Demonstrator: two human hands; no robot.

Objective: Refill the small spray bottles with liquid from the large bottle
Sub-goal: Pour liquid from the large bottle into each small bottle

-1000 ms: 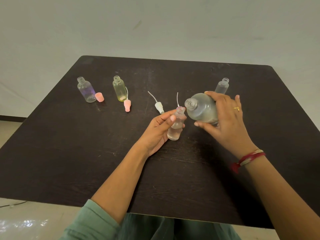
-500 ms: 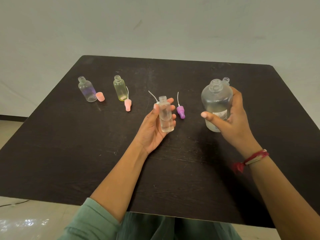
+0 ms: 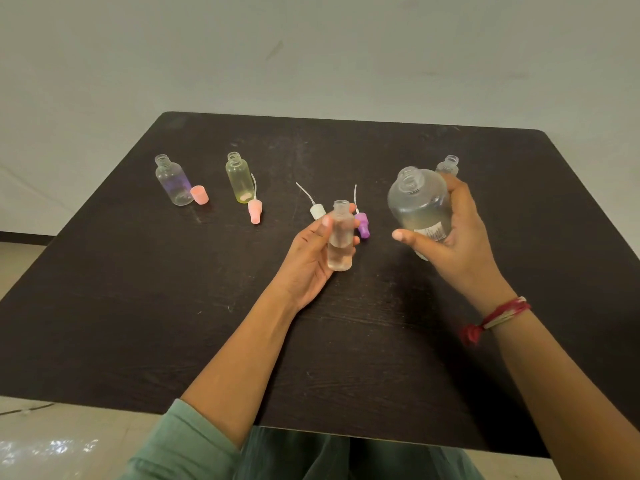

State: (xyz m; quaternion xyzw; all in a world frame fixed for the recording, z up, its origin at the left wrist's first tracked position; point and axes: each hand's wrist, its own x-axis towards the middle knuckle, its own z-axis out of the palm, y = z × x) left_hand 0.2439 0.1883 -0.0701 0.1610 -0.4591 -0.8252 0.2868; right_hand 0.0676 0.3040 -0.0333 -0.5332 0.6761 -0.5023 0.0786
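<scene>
My left hand point(image 3: 311, 258) grips a small clear spray bottle point(image 3: 340, 237), upright and uncapped, with clear liquid in its lower part. My right hand point(image 3: 453, 247) holds the large clear bottle point(image 3: 419, 206), nearly upright and open at the neck, partly filled, to the right of the small one. The two bottles are apart. A white spray head point(image 3: 317, 210) and a purple spray head point(image 3: 362, 225) lie on the table just behind my left hand.
On the dark table point(image 3: 173, 306) stand a purple-tinted bottle point(image 3: 173, 183) with a pink cap point(image 3: 199, 195) beside it, a yellow bottle point(image 3: 239, 178) with a pink spray head point(image 3: 255, 209), and a small clear bottle point(image 3: 448, 167) behind my right hand.
The large bottle was tipped over the small bottle's mouth a second ago; my right hand has since raised it upright and drawn it right. My left hand lifted the small bottle slightly.
</scene>
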